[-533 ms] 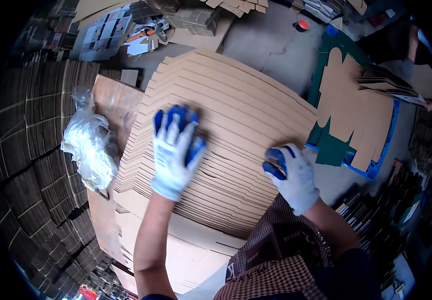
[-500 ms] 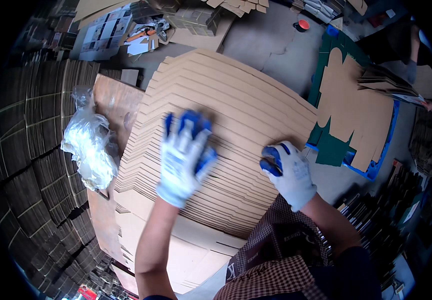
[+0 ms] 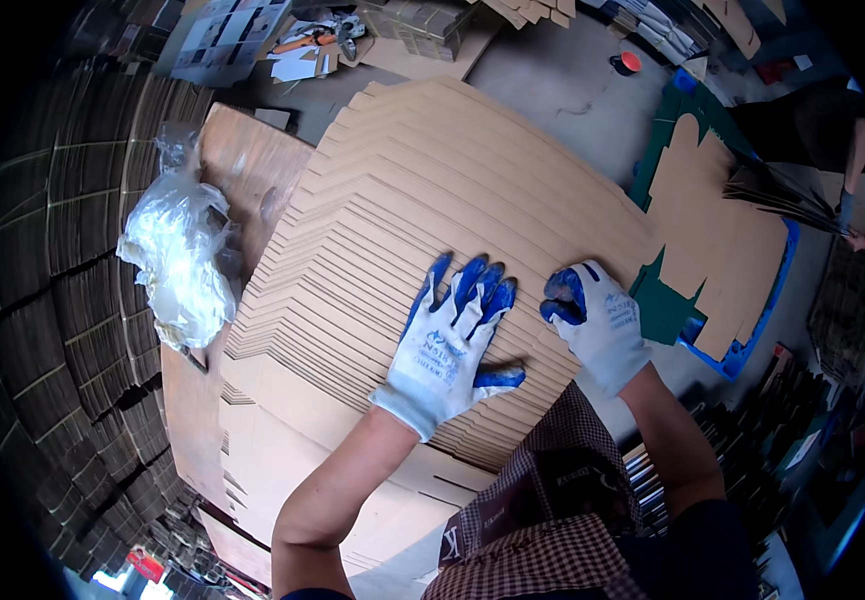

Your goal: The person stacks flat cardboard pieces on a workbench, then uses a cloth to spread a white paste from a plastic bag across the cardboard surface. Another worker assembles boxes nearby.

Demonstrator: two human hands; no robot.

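A fanned stack of brown cardboard sheets [image 3: 472, 170] lies in front of me, their edges overlapping like steps. My left hand [image 3: 444, 350], in a white glove with blue-coated fingers, rests flat on the lower middle of the sheets with its fingers spread. Near the right side of the stack is my right hand [image 3: 600, 320], gloved the same way. Its fingers are curled in toward the thumb, close against the sheets. Whether anything is pinched in them is hidden.
A clear plastic bag [image 3: 184, 260] lies on a wooden board [image 3: 242, 165] at the left. Bundled cardboard [image 3: 72, 260] is piled beyond it. At right, cardboard and green sheets sit on a blue pallet [image 3: 777, 290], where another person's hand [image 3: 860, 240] holds dark sheets. A red cup [image 3: 628, 63] stands behind.
My left hand has moved right and nearer to me and now lies still and flat. My right hand has shifted slightly right. The view has tilted a little, and the other person's sheets have moved.
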